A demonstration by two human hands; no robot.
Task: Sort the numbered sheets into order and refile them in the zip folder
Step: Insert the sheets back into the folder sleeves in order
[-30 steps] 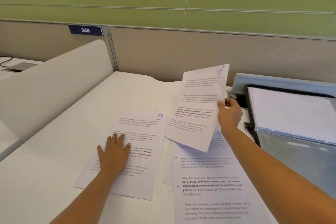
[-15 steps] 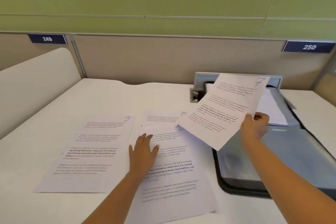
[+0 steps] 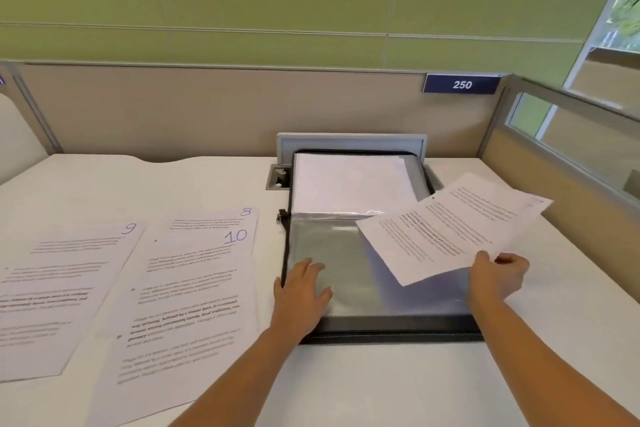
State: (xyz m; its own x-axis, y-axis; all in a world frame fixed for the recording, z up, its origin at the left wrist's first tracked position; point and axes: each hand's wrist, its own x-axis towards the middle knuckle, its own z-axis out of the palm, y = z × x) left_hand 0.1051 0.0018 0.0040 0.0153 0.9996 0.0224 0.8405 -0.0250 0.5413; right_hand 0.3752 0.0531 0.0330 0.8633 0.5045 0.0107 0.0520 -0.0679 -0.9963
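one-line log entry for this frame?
left hand: flat on zip folder | right hand: holding sheet over folder | sheets 9, 10, 8 on desk

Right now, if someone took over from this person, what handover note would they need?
Left hand: flat on the folder's clear pocket, holding nothing.
Right hand: pinching a printed sheet above the folder; its number is not readable.
On the desk: sheet 9, sheet 10 lying over sheet 8.
Done: a white stack sits in the folder's far half.
Left: file the held sheet, then 8, 9, 10; zip up.

head view, down over desk (image 3: 346, 385)
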